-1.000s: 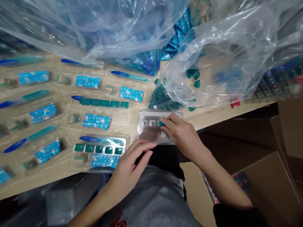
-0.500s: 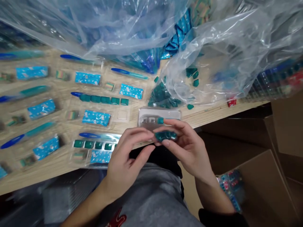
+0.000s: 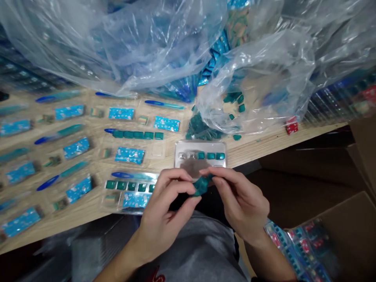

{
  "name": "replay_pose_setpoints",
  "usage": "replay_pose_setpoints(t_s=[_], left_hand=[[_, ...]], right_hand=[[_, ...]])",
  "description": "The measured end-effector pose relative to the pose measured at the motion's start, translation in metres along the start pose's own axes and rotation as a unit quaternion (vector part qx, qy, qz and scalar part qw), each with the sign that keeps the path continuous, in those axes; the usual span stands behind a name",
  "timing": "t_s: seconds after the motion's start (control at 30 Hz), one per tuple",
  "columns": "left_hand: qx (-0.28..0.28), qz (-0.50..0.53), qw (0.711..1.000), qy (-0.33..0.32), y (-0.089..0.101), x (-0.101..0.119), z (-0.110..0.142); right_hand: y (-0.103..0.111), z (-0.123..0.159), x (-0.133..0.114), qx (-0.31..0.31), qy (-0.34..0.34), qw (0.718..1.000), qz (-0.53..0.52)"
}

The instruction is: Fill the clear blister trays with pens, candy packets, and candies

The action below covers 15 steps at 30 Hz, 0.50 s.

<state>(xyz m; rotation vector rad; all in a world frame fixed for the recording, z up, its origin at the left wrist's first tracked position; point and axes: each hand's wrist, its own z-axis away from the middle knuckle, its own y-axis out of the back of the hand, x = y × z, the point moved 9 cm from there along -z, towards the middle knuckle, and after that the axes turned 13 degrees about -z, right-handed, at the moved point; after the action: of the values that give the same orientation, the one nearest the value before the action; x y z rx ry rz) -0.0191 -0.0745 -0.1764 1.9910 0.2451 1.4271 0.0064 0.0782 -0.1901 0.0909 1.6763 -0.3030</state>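
Observation:
Both hands meet over the table's front edge and pinch a small clump of teal square pieces (image 3: pixel 202 184). My left hand (image 3: pixel 166 207) grips it from the left with thumb and fingertips. My right hand (image 3: pixel 239 199) pinches it from the right. Just beyond them lies a clear plastic blister tray (image 3: pixel 199 147) on the wooden table (image 3: pixel 258 143); three of its pockets at the right hold teal squares (image 3: pixel 210 156), the two at the left look bare. To the left lies a filled tray (image 3: pixel 131 186) with a row of teal squares, a blue pen and a blue packet.
Several more filled trays with blue pens (image 3: pixel 48 182) and blue packets (image 3: pixel 76 147) cover the table's left. Loose teal squares (image 3: pixel 202 127) spill from clear plastic bags (image 3: pixel 258 74) at the back. Cardboard boxes (image 3: pixel 346 219) stand at the lower right, one holding coloured packs (image 3: pixel 299 246).
My right hand left the blister tray, which now shows three teal squares instead of one. Both hands came together near the table edge, pinching a clump of teal pieces.

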Motion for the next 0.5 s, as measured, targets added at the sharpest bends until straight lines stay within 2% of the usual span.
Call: replay_pose_setpoints(t_s=[0.1, 0.17, 0.2, 0.3, 0.37, 0.43, 0.5], left_hand=[[-0.034, 0.183, 0.976, 0.112, -0.009, -0.024, 0.005], [-0.028, 0.270, 0.947, 0.171, -0.012, -0.039, 0.010], [-0.022, 0.294, 0.936, 0.193, -0.013, -0.045, 0.011], [-0.026, 0.306, 0.927, 0.215, -0.016, -0.053, 0.013], [-0.042, 0.277, 0.940, 0.196, -0.017, -0.048, 0.012], [-0.042, 0.240, 0.954, 0.176, -0.014, -0.043, 0.012], [-0.033, 0.213, 0.962, 0.169, -0.012, -0.042, 0.013]], right_hand=[[0.026, -0.005, 0.005, 0.113, 0.011, 0.989, -0.090], [0.036, -0.009, 0.011, 0.147, 0.003, 0.978, -0.148], [0.032, -0.011, 0.015, 0.126, -0.016, 0.979, -0.161], [-0.001, -0.007, 0.023, -0.011, -0.081, 0.986, -0.143], [-0.018, 0.002, 0.015, -0.080, -0.053, 0.991, -0.090], [-0.027, 0.011, 0.003, -0.123, 0.006, 0.992, -0.016], [-0.034, 0.020, -0.001, -0.166, 0.035, 0.984, 0.052]])
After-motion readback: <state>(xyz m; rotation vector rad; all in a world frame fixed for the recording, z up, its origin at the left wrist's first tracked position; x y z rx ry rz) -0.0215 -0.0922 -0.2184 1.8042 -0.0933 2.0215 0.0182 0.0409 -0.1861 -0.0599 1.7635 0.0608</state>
